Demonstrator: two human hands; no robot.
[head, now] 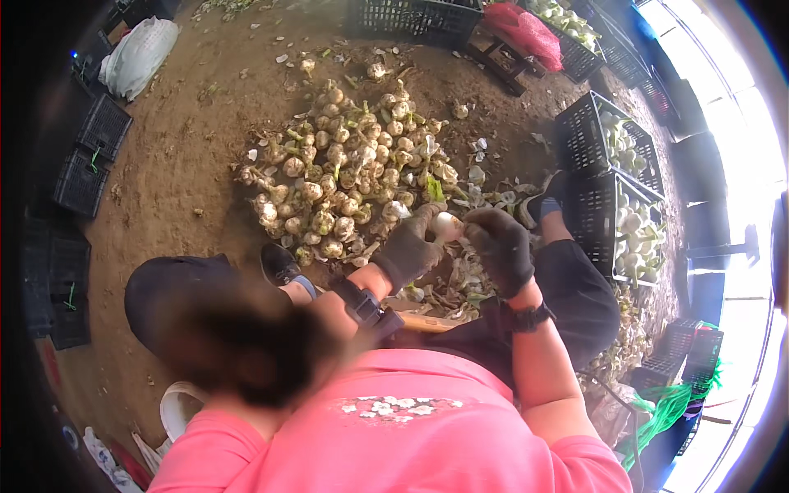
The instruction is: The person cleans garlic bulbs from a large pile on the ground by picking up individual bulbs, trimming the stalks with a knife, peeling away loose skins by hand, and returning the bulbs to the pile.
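A whitish garlic bulb [447, 226] is between my two gloved hands, in front of my lap. My left hand [412, 245], in a dark work glove, grips the bulb from its left side. On the other side, the fingertips of my right hand [502, 246] are at the bulb's right edge, the fingers curled; whether they pinch a piece of skin is too small to tell. Just beyond lies a heap of unpeeled garlic bulbs [345, 172] with soil and short stems on them. Loose garlic skins [465, 277] cover the ground below my hands.
Black plastic crates [582, 138] of cleaned garlic stand at my right. Another black crate [419, 21] and a red mesh bag [524, 34] on a low stool [496, 65] are ahead. More crates [80, 179] and a white sack [138, 58] line the left. Green netting [669, 410] lies behind right.
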